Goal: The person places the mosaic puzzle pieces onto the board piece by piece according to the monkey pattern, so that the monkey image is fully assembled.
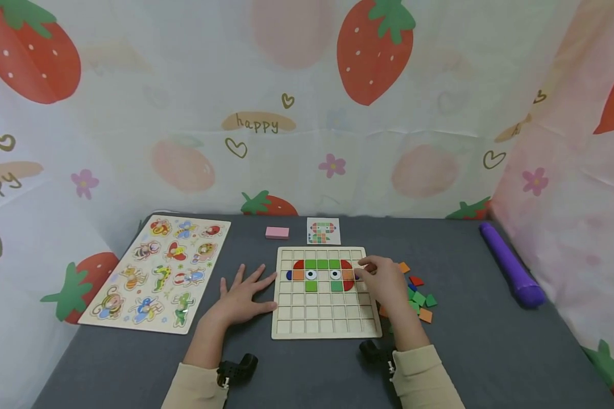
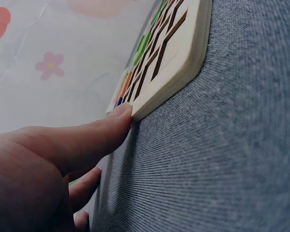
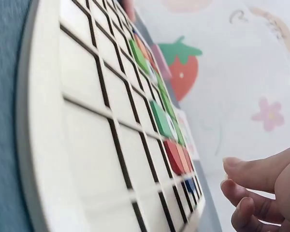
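Note:
A wooden grid board (image 1: 324, 329) lies flat, with red, green, orange, blue and eye-printed pieces set in its upper rows. My left hand (image 1: 243, 298) is spread on the cloth at the board's left side; its thumb touches the board's edge, as the left wrist view shows. Over the right edge hovers my right hand (image 1: 386, 281), thumb and forefinger close together, the other fingers loosely bent. I see no piece between them. A dark blue piece (image 3: 189, 185) sits in a cell near these fingertips, apart from them in the right wrist view.
Loose coloured pieces (image 1: 430, 300) lie right of the board, partly behind my right hand. Behind it are a pattern card (image 1: 323, 231) and a pink block (image 1: 277, 233). An insect-picture board (image 1: 169, 272) lies left, a purple cylinder (image 1: 509, 262) far right.

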`<state>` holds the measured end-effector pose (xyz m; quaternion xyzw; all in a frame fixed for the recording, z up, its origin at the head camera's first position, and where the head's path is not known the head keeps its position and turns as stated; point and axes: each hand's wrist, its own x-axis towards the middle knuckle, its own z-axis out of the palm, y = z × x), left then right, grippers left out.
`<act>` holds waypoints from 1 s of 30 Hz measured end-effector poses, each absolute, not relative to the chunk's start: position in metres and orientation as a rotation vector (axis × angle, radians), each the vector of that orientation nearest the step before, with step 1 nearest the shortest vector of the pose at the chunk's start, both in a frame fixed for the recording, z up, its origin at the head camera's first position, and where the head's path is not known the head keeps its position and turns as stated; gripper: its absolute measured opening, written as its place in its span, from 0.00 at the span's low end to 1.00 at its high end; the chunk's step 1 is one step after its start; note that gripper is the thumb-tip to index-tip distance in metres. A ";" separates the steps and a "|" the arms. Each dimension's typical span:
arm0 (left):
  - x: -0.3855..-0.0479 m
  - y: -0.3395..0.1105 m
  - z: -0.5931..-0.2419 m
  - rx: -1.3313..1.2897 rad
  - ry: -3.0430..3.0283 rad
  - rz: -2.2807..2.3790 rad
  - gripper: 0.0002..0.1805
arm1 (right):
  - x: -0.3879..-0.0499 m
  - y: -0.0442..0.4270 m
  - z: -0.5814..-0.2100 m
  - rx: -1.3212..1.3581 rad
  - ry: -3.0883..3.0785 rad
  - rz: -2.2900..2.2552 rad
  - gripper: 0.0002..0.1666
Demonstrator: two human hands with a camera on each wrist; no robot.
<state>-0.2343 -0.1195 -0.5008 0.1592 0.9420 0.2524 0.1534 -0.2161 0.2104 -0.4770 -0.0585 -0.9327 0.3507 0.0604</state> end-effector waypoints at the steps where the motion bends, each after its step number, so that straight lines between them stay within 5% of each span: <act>1: -0.234 -0.120 -0.501 0.456 2.700 0.727 0.42 | -0.216 0.214 -0.477 -0.179 -2.817 1.065 0.17; 30: -0.235 -0.120 -0.501 0.477 2.694 0.726 0.43 | -0.191 0.326 -0.482 -0.623 -2.875 1.085 0.28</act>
